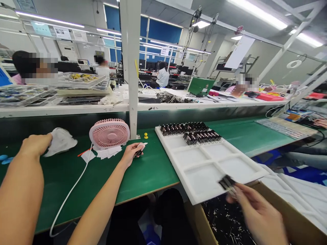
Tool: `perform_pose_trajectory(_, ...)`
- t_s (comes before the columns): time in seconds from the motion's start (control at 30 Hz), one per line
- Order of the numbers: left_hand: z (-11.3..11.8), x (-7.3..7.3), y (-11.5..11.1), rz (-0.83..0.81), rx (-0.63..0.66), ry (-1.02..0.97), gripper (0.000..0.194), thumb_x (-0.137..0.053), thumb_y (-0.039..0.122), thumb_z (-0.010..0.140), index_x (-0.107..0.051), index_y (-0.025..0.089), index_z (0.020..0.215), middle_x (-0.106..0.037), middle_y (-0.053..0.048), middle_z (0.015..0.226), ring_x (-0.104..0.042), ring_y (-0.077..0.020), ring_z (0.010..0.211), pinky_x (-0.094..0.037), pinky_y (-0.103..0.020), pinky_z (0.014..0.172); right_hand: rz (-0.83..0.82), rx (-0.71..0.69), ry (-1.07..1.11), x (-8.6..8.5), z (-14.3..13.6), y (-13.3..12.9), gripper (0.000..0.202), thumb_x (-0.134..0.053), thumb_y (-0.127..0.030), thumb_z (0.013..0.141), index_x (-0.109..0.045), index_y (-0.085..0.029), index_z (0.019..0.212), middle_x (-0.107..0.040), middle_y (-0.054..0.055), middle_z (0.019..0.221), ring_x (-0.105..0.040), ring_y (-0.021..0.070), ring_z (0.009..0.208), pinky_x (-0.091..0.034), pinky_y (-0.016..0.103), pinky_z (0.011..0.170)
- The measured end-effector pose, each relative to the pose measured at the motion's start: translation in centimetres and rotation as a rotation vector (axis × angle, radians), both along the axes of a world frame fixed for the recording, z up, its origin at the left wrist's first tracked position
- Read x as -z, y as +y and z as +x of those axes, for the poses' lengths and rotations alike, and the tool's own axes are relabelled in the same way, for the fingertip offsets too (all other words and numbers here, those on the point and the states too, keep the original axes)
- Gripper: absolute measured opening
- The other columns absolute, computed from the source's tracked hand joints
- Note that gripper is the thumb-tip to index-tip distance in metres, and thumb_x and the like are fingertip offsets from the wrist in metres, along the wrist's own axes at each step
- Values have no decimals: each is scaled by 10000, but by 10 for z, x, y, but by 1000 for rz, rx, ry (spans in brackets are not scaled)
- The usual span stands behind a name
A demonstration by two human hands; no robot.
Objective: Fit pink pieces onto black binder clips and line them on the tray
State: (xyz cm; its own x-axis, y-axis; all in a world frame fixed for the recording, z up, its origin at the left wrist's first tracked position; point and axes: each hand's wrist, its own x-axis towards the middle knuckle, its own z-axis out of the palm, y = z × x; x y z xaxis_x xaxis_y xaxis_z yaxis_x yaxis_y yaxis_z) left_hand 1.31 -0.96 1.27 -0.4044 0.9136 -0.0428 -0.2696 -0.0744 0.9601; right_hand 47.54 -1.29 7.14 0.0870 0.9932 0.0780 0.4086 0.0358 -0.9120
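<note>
The right hand (258, 211) comes in from the lower right, back of the hand up, held over the box (222, 221) beside the tray's near corner. Its grip pinches a black clip (227, 183) between thumb and fingers, by the wire end. The clip sits above the near edge of the white tray (206, 178), its body pointing up and left, away from the fingertips; it is blurred, so its long axis is hard to tell. It looks dark and glossy, with pale metal at the fingers.

The left forearm slants forward across the green surface (150, 170), and the left hand (134, 153) rests near the fan (110, 134), its grip curled around a second clip (138, 153) and a white scrap (142, 145). The second clip is black with silver wire; its direction is mostly hidden.
</note>
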Motion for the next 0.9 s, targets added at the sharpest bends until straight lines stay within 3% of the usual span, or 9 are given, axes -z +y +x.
perform_pose_trajectory(0.07,-1,-1,-1,-8,21,14,549,-978,516,619,-797,129,964,-708,-83,801,-685,-202,666,-385,-251,496,9,-102,213,0,-71,-7,501,-803,-771,664,-774,-300,832,-662,104,694,-674,306,723,-554,508,807)
perform_pose_trajectory(0.13,-1,-2,-2,-2,44,37,542,-982,520,612,-804,128,942,-703,-82,789,-694,-204,676,-385,-238,492,-35,-241,409,6,-140,-7,557,-781,-771,711,-757,-226,820,-607,54,618,-619,256,655,-536,427,720)
perform_pose_trajectory(0.2,-2,-3,-4,7,60,60,533,-979,528,621,-816,130,936,-717,-90,806,-695,-199,678,-376,-228,490,-60,-292,583,18,-198,5,584,-763,-775,732,-719,-198,801,-603,37,641,-566,201,611,-483,342,611)
perform_pose_trajectory(0.33,1,-5,-8,21,140,83,507,-983,532,625,-844,134,908,-775,-137,997,-690,-200,743,-522,-276,616,-114,-302,705,51,-269,45,677,-705,-869,682,-644,-200,767,-600,27,654,-535,168,566,-423,286,516)
perform_pose_trajectory(0.43,3,-5,-9,39,229,112,480,-991,506,622,-859,145,911,-783,-141,1079,-685,-209,800,-579,-328,741,-107,-415,610,69,-294,66,678,-706,-862,704,-659,-190,781,-583,8,582,-523,166,535,-414,281,521)
perform_pose_trajectory(0.53,4,-3,-8,45,252,160,432,-975,502,653,-854,149,871,-771,-101,902,-666,-188,727,-554,-316,746,-60,-514,530,76,-308,75,631,-717,-816,760,-662,-187,772,-566,-9,537,-496,152,501,-388,273,520)
perform_pose_trajectory(0.67,2,3,-2,48,116,231,411,-956,498,666,-859,164,884,-768,-79,861,-656,-191,704,-533,-323,754,-58,-509,491,75,-320,83,618,-668,-820,818,-630,-206,756,-551,-22,540,-482,147,480,-386,272,493)
perform_pose_trajectory(0.9,7,10,3,94,-109,575,242,-886,395,710,-867,208,862,-804,-118,990,-722,-305,960,-534,-414,953,-113,-352,485,67,-335,95,636,-502,-833,914,-609,-230,742,-630,32,673,-582,203,592,-481,299,542)
